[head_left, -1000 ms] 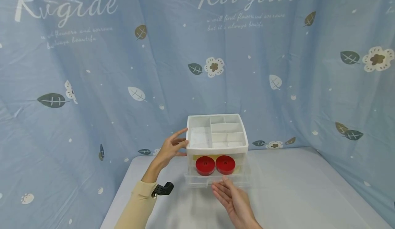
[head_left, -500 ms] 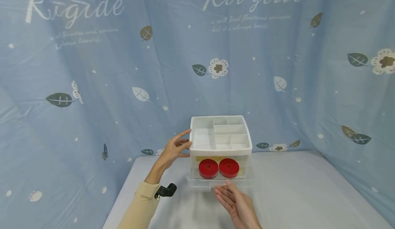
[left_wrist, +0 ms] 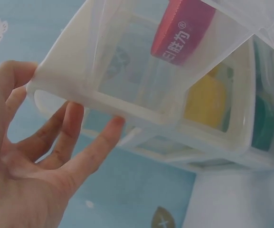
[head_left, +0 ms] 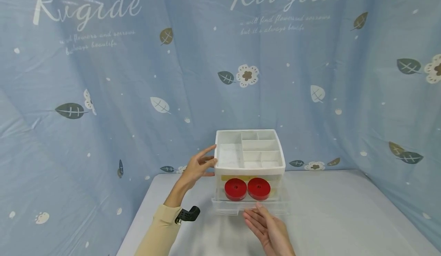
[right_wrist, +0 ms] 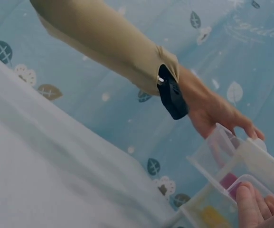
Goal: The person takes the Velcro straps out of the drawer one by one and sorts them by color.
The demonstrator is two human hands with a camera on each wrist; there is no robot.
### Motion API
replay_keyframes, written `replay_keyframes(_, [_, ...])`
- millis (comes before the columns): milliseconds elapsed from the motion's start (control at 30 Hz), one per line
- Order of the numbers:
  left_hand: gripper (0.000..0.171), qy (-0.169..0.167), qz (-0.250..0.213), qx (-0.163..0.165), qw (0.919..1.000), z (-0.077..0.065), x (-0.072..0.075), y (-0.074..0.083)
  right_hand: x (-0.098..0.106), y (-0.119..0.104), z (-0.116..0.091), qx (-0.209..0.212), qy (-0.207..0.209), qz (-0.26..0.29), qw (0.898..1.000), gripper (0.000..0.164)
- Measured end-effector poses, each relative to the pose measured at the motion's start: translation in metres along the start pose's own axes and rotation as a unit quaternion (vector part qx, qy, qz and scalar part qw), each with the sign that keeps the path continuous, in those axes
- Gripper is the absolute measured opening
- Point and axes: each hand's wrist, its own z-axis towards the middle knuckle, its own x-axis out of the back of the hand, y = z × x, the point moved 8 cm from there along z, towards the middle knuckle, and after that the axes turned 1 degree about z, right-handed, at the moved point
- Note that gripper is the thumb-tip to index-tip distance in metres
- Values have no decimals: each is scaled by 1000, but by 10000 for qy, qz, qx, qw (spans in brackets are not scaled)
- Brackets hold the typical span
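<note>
A small white drawer organizer (head_left: 249, 170) stands on the table, its top divided into compartments. One of its clear drawers (head_left: 224, 207) is pulled out, with two red tape rolls (head_left: 236, 189) lying side by side in it. My left hand (head_left: 194, 171) rests against the organizer's left side, fingers spread; in the left wrist view the fingertips (left_wrist: 115, 126) touch the white frame. At the drawer's front, my right hand (head_left: 270, 229) pinches the handle, thumb above and fingers below. The right wrist view shows that thumb (right_wrist: 245, 192) against the drawer front.
Yellow (left_wrist: 205, 102) and green things (left_wrist: 264, 124) show through the lower drawers. A patterned blue curtain (head_left: 193, 76) hangs behind and beside the white table (head_left: 327, 217). A black wrist camera (head_left: 189, 214) sits on the left sleeve.
The whole head view has shifted slightly, so the organizer and hands appear a little farther right and lower. Both hands keep their places on it, and the drawer stays out.
</note>
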Motion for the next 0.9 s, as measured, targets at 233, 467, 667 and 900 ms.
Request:
replay_keyframes(233, [57, -31, 6, -22, 10000, -3, -2, 2, 1, 0, 0, -18, 64, -21, 10000, 67])
replay_keyframes(467, [57, 55, 185, -152, 9997, -7, -4, 4, 2, 1, 0, -51, 69, -89, 9999, 69])
replay_keyframes(667, [57, 121, 161, -110, 9997, -10, -5, 4, 4, 1, -1, -80, -13, -118, 9999, 70])
replay_keyframes(900, [56, 116, 205, -183, 9996, -12, -6, 6, 5, 0, -3, -207, -114, -181, 9996, 73])
